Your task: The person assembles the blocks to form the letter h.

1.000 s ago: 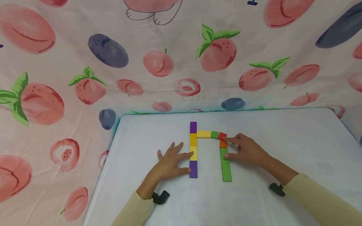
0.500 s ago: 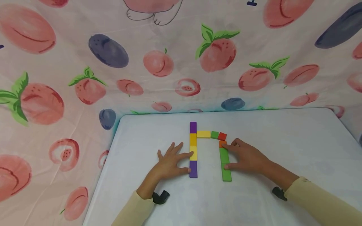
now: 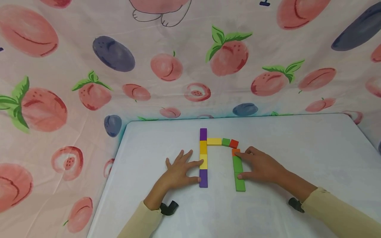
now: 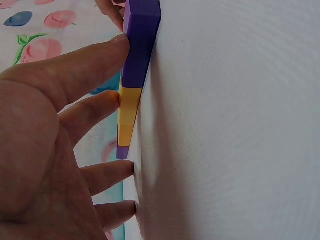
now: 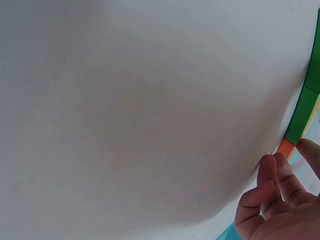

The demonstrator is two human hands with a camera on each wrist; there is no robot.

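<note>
My left hand lies spread on the table left of a straight column of blocks. Its index fingertip touches the pale yellow block and its thumb tip the lower purple block. Above these are an orange-yellow block and another purple block at the top. With my right hand, I touch the second column: index fingertip on the orange block, thumb on the lower green block. An upper green block lies between. In the right wrist view, the other fingers are bent.
A yellow block, a small green block and a tilted red block run rightward from the left column. A small gap separates red from orange. Fruit-print cloth rises behind the white table.
My right hand has moved from the red block down to the orange and lower green ones. The orange and green column has shifted slightly right. My left hand has stayed put.
</note>
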